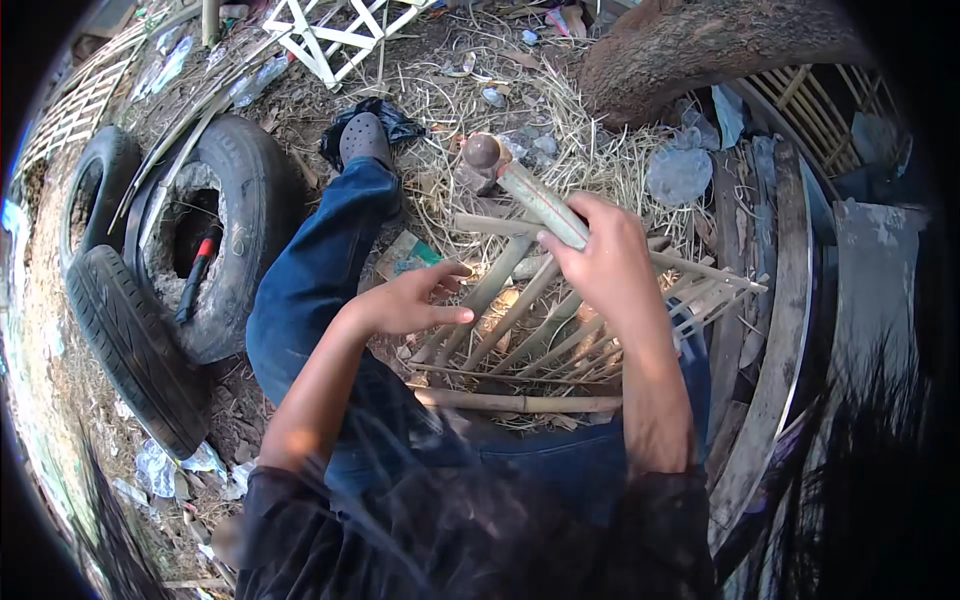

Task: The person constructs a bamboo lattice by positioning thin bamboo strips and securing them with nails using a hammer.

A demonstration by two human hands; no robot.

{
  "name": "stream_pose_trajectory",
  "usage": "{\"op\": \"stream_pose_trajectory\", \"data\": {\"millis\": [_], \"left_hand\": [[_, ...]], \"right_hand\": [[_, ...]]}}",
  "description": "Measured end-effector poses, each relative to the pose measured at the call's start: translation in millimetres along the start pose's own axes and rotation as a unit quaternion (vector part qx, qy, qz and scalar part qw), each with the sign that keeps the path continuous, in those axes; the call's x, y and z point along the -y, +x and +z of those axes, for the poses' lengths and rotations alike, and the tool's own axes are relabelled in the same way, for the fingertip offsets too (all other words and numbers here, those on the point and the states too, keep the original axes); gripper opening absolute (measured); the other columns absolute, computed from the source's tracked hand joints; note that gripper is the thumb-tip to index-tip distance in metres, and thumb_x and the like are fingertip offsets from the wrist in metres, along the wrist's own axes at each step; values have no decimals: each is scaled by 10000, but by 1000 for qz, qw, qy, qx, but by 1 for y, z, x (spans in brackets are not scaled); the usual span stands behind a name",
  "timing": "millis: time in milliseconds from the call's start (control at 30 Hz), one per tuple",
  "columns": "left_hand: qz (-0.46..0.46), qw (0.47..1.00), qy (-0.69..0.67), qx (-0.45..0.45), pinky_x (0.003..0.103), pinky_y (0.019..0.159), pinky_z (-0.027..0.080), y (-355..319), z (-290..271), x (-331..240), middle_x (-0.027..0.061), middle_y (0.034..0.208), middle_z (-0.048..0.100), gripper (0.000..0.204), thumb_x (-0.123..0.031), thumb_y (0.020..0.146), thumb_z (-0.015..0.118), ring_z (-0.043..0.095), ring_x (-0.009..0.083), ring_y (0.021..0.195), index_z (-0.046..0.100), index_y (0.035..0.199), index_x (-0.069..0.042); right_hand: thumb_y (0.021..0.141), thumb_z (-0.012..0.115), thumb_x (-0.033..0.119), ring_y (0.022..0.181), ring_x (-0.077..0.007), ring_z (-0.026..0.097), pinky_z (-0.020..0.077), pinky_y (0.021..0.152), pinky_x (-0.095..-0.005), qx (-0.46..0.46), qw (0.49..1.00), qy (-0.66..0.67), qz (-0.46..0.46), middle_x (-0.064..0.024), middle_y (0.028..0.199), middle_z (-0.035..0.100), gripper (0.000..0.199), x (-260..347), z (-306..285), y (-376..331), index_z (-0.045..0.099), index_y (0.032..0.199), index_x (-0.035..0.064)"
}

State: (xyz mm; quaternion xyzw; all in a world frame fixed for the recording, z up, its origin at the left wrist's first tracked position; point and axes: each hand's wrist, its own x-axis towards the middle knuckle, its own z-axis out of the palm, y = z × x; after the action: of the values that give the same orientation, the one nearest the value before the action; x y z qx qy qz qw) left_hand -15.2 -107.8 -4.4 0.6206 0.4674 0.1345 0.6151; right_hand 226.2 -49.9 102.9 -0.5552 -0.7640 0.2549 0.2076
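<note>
My right hand [600,245] is closed around the pale, worn handle of a hammer [543,203]. The hammer's rounded, dark metal head points up and to the left, above the straw-strewn ground. Between my legs lies a frame of split bamboo slats [515,315], the slats fanned out and crossed by thin strips. Over the left part of this frame is my left hand [415,300], thumb and fingers apart, with nothing in it. Whether its fingertips touch a slat, I cannot tell. A thicker bamboo pole [520,402] runs along the frame's near side.
Old tyres [235,170] stand at the left, with a red-and-black handled tool [200,265] in one. A tree trunk [690,50] leans across the upper right. Long wooden planks [790,290] lie at the right. White lattice [330,40] sits at the far side.
</note>
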Motion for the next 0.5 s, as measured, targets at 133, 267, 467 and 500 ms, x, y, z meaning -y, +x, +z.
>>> {"op": "stream_pose_trajectory", "data": {"millis": [133, 267, 467, 500], "left_hand": [[-27, 995, -71, -64, 332, 818, 492, 79, 18, 20, 99, 990, 650, 554, -318, 888, 699, 594, 157, 895, 509, 1319, -28], [46, 986, -60, -151, 291, 775, 495, 145, 30, 72, 63, 908, 668, 392, -249, 906, 674, 596, 113, 821, 605, 1187, 15], [-29, 949, -270, -158, 251, 729, 458, 175, 27, 139, -18, 861, 612, 288, -266, 995, 555, 529, 69, 797, 617, 1073, 4], [-60, 945, -276, -167, 249, 731, 452, 182, 28, 148, -18, 856, 605, 291, -271, 1004, 535, 521, 68, 797, 616, 1062, 2]], "right_hand": [[747, 771, 184, 834, -366, 670, 507, 755, -422, 48, 997, -20, 62, -221, 843, 677, 294, -58, 10, 71, 675, 935, -21], [731, 785, 219, 764, -292, 685, 516, 741, -396, 72, 993, -41, 88, -201, 854, 697, 390, -101, 40, 123, 687, 1016, -28], [742, 785, 249, 917, -302, 685, 506, 867, -381, 170, 972, -30, 159, -209, 998, 698, 460, -138, 90, 183, 678, 1102, -17], [747, 785, 264, 909, -302, 683, 500, 872, -386, 157, 974, -27, 158, -208, 985, 699, 460, -150, 98, 190, 681, 1096, -17]]}}
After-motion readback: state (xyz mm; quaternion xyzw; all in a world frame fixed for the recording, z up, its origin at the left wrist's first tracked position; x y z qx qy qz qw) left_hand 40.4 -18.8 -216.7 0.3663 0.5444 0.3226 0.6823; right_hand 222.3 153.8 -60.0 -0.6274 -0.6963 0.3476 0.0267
